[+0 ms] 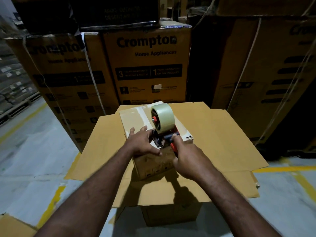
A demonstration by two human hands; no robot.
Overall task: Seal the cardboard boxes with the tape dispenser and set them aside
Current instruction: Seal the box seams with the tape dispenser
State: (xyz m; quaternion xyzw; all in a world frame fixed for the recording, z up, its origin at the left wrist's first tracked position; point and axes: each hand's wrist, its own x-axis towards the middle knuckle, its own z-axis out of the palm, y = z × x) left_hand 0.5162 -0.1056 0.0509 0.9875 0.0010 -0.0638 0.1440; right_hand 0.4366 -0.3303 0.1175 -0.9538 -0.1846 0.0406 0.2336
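Atop small box (135,117), rt hand (189,159) grips dispenser (163,124); lt hand (142,142) presses alongside.

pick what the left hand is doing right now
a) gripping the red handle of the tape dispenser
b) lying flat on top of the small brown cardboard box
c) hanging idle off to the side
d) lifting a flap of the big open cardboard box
b: the left hand lies with fingers spread on top of the small brown cardboard box, beside the red-handled tape dispenser, which the right hand grips.
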